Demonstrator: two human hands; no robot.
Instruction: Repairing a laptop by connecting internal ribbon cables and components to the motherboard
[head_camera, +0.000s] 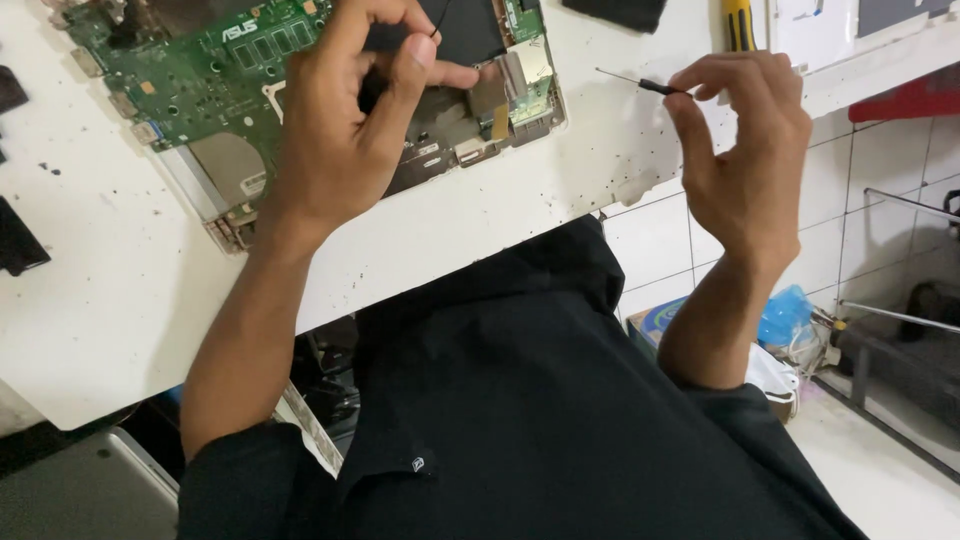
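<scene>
Laptop board (200, 70), green, lies open on white table (100, 270), far edge from the person's dark shirt (520, 400). Left hand (350, 120) hovers over board's middle; fingers curled, thumb and forefinger tips nearly closed, pinching a thin black wire (437, 22). Right hand (745, 150) off board's right side, above table edge; thumb and forefinger pressed together on thin black tool (640, 82), slender tip pointing toward board, other fingers loosely bent. Yellow-handled tool (738, 22) lies beyond right hand.
</scene>
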